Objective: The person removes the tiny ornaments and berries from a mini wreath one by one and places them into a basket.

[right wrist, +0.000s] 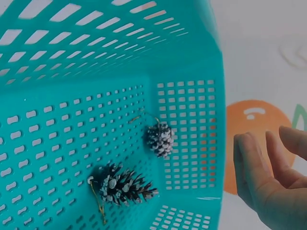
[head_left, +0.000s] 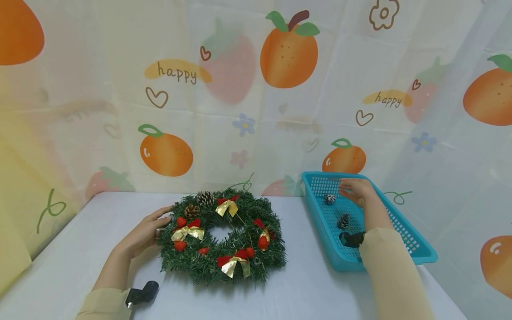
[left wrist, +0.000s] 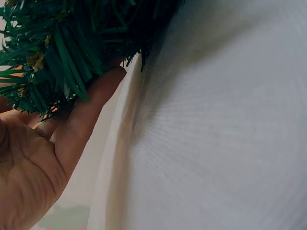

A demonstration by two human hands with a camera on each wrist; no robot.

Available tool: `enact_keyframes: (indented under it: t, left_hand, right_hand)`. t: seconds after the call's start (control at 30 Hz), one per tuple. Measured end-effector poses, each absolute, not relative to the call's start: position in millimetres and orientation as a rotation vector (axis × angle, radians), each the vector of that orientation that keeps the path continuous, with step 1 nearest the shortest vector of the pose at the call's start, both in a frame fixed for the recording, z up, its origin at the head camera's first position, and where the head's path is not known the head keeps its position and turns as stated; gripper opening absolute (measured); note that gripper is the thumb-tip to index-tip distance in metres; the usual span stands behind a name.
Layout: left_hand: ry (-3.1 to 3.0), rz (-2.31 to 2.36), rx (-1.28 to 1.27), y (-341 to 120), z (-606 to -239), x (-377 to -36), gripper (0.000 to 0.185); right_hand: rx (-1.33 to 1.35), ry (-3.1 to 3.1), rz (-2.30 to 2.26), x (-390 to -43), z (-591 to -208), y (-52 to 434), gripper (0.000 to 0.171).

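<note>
Pinecones are what we reach for: in the head view our right hand hovers over the teal basket, fingers loosely spread and gripping nothing, just beside the far frosted pinecone, with a second pinecone nearer us. Our left hand rests flat-fingered against the wreath on the white table. From the left wrist, straight fingers press the green needles without curling round them. From the right wrist, both cones lie on the basket floor, the smaller pinecone and the longer one, our fingertips relaxed and apart from them. We judge it best to pinch one cone by its body, avoiding its thin wire, while keeping the wreath steadied.
</note>
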State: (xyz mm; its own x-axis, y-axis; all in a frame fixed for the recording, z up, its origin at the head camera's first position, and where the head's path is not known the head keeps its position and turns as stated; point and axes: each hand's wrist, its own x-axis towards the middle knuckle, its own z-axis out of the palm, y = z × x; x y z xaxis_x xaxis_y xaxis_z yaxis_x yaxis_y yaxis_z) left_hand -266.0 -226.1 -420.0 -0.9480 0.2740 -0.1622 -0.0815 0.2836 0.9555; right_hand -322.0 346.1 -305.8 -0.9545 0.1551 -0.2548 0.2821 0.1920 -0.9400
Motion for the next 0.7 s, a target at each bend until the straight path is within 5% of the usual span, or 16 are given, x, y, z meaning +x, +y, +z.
enact_keyframes:
  t: [0.7]
  left_hand:
    - [2.250,1.730,0.168,-224.8,-419.1,-265.3,0.068]
  right_hand:
    - [0.331,2.260,-1.980,-325.4,-282.9,320.5,0.057]
